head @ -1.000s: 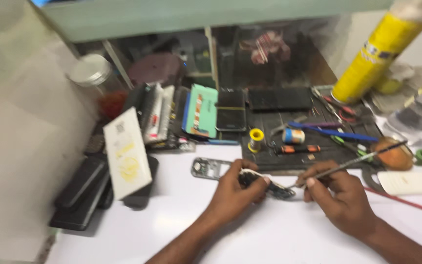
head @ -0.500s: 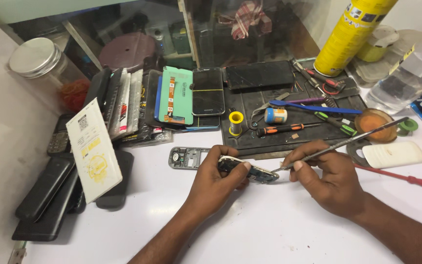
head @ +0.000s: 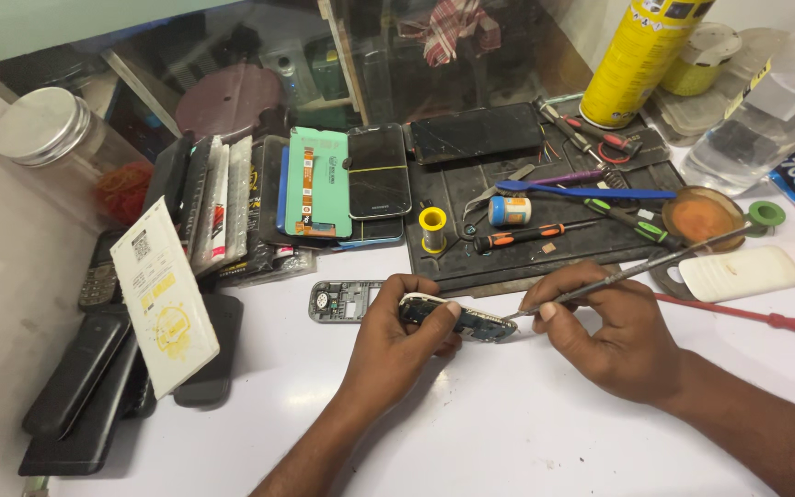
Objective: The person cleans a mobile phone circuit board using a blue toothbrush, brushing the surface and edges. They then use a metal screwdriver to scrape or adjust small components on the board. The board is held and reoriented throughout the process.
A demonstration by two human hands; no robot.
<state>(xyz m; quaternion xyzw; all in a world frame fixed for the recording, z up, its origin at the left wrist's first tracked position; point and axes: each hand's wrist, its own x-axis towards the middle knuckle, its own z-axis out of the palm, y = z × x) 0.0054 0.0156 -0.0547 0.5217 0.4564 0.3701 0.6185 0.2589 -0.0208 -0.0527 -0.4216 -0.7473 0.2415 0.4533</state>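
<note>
Both hands [head: 397, 336] [head: 604, 331] work phone board [head: 462, 320] with tweezers [head: 627, 271].

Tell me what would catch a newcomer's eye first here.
Front and centre, the left hand holds a small circuit board over the white table, while the right hand puts a thin metal tool to its end. Behind, a tall yellow spray can stands by a dark mat strewn with screwdrivers.

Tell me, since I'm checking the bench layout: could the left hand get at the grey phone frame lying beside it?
Probably yes: the grey phone frame lies just beside the left hand on open table, but that hand holds a small phone board.
</note>
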